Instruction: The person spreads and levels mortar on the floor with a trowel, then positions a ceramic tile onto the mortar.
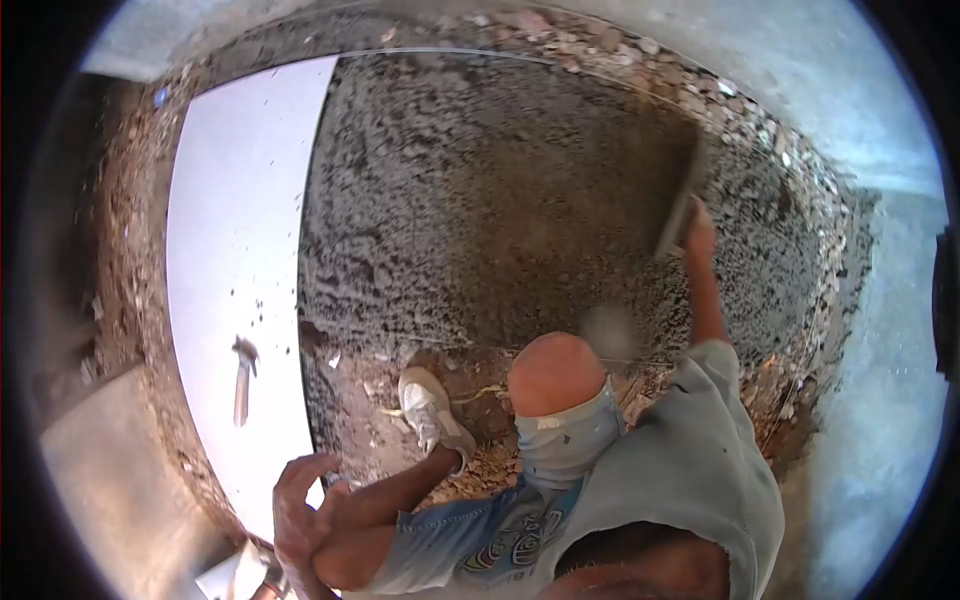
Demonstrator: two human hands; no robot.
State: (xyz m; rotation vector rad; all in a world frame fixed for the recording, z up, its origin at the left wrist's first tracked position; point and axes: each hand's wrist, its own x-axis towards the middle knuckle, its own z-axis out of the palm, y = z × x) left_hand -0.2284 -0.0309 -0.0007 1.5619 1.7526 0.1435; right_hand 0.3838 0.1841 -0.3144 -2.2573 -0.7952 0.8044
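Note:
My right hand (702, 232) is wrapped round a long, flat float (679, 205), which stands on edge, partly smeared by motion, over the right part of a grey mortar bed (380, 200). Brown, smoother mortar lies in the middle of that bed. My left hand (300, 505) rests against my bent knee at the lower left, its fingers curved and apart, holding nothing. Above this hand a large white tile (235, 200) lies along the bed's left edge. A hammer (243, 380) lies on the tile, its head toward the far side, among scattered dark crumbs.
A thin string (480, 51) runs along the far edge of the bed. Rubble (640, 55) borders it at the back and right. My shoe (430, 405) stands on dirt just before the bed. Pale walls (870, 110) rise at the right and back.

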